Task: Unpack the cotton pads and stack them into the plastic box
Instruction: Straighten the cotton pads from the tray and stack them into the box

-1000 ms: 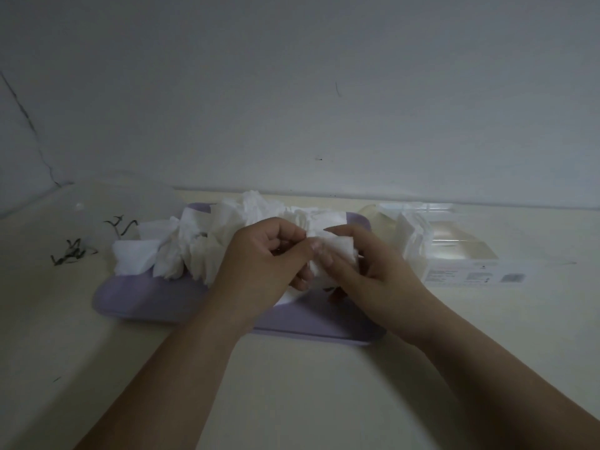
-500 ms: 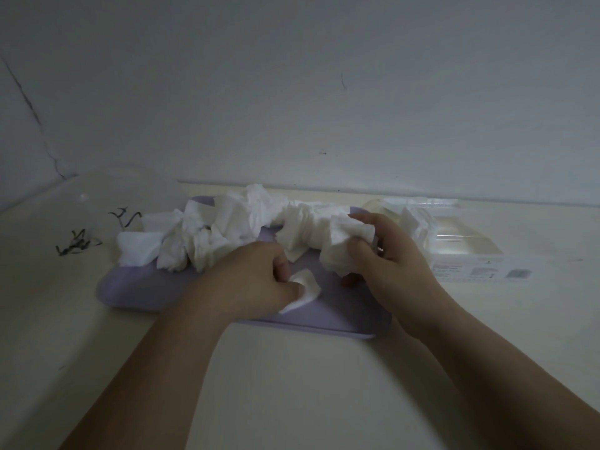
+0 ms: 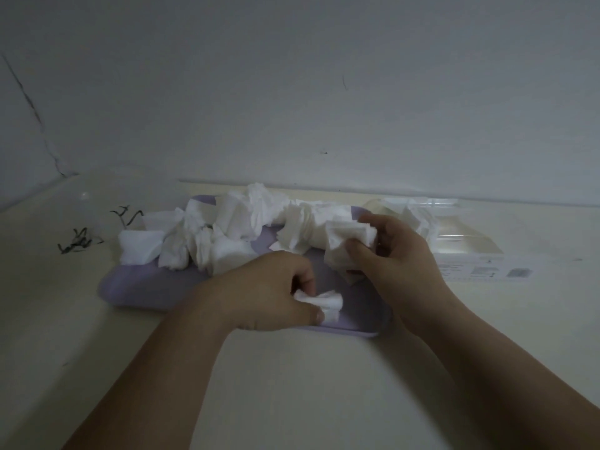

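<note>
The far half of the purple tray [image 3: 136,287] is hidden under the pile of cotton pads [image 3: 227,232]. At the tray's near edge the left hand [image 3: 266,293] hides its own fingertips and part of the 1 pad [image 3: 324,302] it pinches. At the tray's right end the right hand [image 3: 399,254] covers part of the wad [image 3: 344,241] it grips. Right of the tray, the label [image 3: 483,271] on the plastic box [image 3: 467,241] is too small to read. Left of the tray, the dark scraps [image 3: 78,243] are too dim to identify.

We get a dim, underexposed frame with a cold grey-blue cast and no clear light source. The crumpled white cotton pads [image 3: 233,222], toward twelve o'clock, are the brightest patch, their texture washed soft. Faint glints mark the clear plastic box [image 3: 461,241] at three o'clock; its label print blurs unreadably. The pale cream desk [image 3: 292,384] darkens toward six o'clock, and its far edge bows at nine o'clock.
</note>
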Demonstrator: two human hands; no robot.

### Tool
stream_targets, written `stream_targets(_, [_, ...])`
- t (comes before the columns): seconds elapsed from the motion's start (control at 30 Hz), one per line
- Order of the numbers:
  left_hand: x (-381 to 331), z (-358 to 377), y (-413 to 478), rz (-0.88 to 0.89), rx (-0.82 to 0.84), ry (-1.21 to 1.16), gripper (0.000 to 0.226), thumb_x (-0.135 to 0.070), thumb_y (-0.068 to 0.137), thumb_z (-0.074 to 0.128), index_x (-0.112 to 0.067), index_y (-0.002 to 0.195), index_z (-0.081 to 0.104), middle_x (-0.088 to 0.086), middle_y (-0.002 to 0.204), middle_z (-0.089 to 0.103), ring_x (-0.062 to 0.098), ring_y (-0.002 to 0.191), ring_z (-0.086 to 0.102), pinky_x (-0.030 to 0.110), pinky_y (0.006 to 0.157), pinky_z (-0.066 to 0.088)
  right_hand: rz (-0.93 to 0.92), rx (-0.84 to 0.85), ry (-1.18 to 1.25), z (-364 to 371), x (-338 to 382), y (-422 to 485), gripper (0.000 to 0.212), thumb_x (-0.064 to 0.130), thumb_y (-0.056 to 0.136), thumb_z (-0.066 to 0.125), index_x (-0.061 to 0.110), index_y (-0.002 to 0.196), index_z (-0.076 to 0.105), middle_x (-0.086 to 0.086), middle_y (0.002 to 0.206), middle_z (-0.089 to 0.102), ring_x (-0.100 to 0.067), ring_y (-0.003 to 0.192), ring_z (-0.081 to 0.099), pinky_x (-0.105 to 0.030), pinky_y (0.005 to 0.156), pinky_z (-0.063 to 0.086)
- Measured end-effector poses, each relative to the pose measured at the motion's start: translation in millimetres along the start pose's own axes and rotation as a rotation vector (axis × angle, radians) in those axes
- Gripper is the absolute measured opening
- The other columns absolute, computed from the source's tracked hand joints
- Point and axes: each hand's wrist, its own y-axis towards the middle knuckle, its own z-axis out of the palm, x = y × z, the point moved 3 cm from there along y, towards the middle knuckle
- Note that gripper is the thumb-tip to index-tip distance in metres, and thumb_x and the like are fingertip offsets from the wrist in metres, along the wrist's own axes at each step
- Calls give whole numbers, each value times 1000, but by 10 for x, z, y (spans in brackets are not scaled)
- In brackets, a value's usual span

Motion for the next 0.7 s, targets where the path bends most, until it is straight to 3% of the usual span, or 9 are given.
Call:
stream_targets(0.07, [-40, -10, 25, 63, -66, -204, 26, -28, 76, 88, -26, 86, 64, -5, 73, 63, 1, 61, 52, 23, 59, 42, -22, -11, 3, 5, -10, 13, 31, 26, 87, 78, 29, 117, 71, -1, 96, 81, -21, 92, 79, -54, 90, 63])
stream_targets(0.17, [-55, -68, 45, 103, -187, -557, 37, -13, 69, 94, -20, 94, 67, 10, 89, 76, 15, 76, 66, 36, 69, 53, -2, 20, 86, -6, -18, 20, 30, 13, 86, 83, 16, 115, 75, -5, 94, 83, -28, 93, 80, -57, 89, 64])
stream_targets(0.27, [-99, -104, 42, 134, -248, -737, 40, -4, 71, 93, -20, 98, 68, 9, 96, 78, 16, 80, 69, 37, 74, 60, 23, 134, 243, -11, 44, -12, 26, -8, 86, 79, 7, 107, 77, -15, 95, 82, -36, 90, 79, -46, 80, 64])
stream_targets(0.33, [-104, -116, 47, 129, -284, -782, 33, -1, 77, 87, -18, 99, 68, 8, 89, 77, 13, 70, 65, 28, 57, 56, 20, 209, 292, 21, 99, -43, 31, -10, 80, 83, 5, 107, 77, -21, 95, 81, -33, 84, 75, -41, 75, 59])
stream_targets(0.43, [-79, -125, 66, 145, -301, -852, 14, -3, 91, 74, -13, 100, 69, 11, 81, 75, 17, 71, 67, 29, 59, 52, 27, 235, 305, 37, 136, -54, 37, -1, 70, 88, 7, 106, 80, -24, 96, 80, -34, 83, 71, -47, 76, 53])
stream_targets(0.57, [-45, -90, 100, 116, -385, -706, 11, -11, 93, 74, -21, 94, 70, 1, 69, 73, 12, 64, 64, 21, 54, 45, 68, 189, 391, 11, 155, -51, 19, -1, 89, 78, 5, 106, 81, -27, 103, 79, -46, 101, 76, -66, 93, 55])
stream_targets(0.7, [-97, -100, 165, 125, -443, -650, 16, -14, 91, 77, -28, 88, 71, 2, 64, 68, 14, 61, 58, 25, 60, 47, 76, 170, 372, -24, 224, -38, 19, -5, 98, 65, 3, 107, 80, -17, 99, 82, -31, 92, 79, -54, 90, 61])
